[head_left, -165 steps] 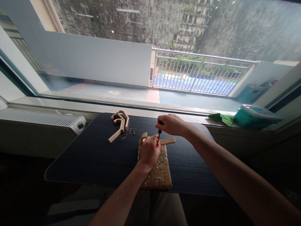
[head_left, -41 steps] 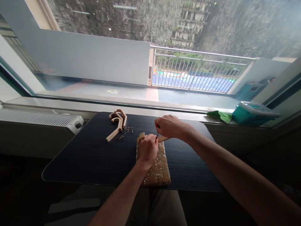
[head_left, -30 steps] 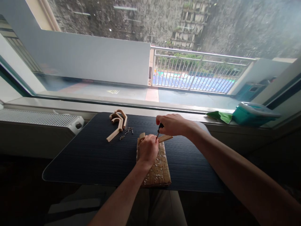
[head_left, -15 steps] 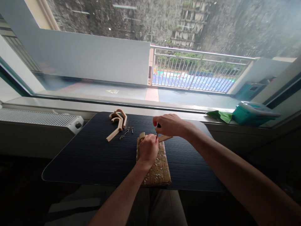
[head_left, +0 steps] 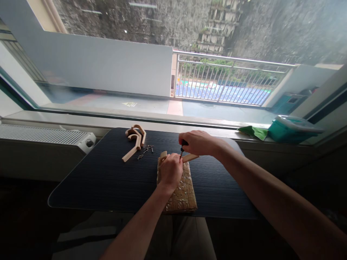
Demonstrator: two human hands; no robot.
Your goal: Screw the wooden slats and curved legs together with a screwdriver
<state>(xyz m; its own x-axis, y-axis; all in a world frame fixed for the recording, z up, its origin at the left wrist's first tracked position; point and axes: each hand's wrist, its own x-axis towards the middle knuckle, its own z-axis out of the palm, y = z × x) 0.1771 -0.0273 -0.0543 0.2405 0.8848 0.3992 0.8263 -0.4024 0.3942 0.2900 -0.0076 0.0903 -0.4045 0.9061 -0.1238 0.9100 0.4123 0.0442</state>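
My right hand grips the black handle of a screwdriver, its shaft pointing down beside my left fingers. Closed over a curved wooden hook piece, my left hand presses it against the far end of a rough wooden board. One end of the hook piece sticks out to the right, and the curved end shows left of my knuckles. The screwdriver's tip is hidden by my left hand, so I cannot see what it touches.
Several similar wooden hooks lie at the back left of the dark table, with several screws beside them. A green cloth and a teal plastic box rest on the windowsill. A radiator stands at the left.
My right hand has turned slightly around the screwdriver, and more of its black handle shows. The left hand stays on the hook piece; the view has shifted very slightly.
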